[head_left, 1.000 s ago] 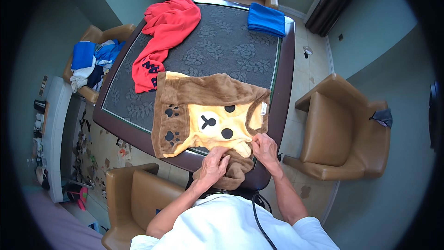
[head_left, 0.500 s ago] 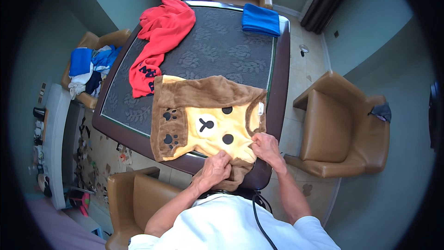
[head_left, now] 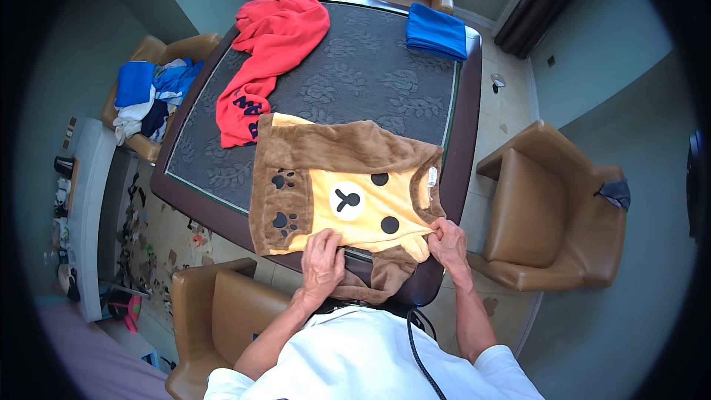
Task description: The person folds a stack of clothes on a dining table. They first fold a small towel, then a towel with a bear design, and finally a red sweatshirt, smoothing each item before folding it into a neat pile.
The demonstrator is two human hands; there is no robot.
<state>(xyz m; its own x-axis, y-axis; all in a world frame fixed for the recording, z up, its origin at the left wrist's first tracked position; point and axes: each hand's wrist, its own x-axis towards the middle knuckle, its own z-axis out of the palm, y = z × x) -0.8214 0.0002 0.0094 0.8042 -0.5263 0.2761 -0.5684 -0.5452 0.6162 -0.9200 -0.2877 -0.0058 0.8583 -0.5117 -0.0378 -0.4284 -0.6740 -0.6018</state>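
Note:
A fuzzy brown-and-yellow pullover (head_left: 348,155) with a bear face and dark paw prints lies spread on the near end of the table, its collar to the right. My right hand (head_left: 449,246) pinches it at the near shoulder beside the collar, pulling the fabric into a crease. At the near side edge, my left hand (head_left: 324,261) has its fingers closed on the cloth, close to the paw-print end. The near sleeve (head_left: 389,274) hangs bunched between my hands over the table's edge. The far sleeve is folded across the upper part.
On the dark-topped table (head_left: 355,52) lie a crumpled red garment (head_left: 278,37) at far left and a folded blue cloth (head_left: 437,32) at far right. Tan armchairs (head_left: 548,215) stand around it; the left one holds piled clothes (head_left: 152,96). A black cord (head_left: 418,355) runs down my white shirt.
My left hand has moved left along the pullover's near edge. My right hand has drawn the shoulder corner rightward, stretching the near side straighter. The view has shifted slightly.

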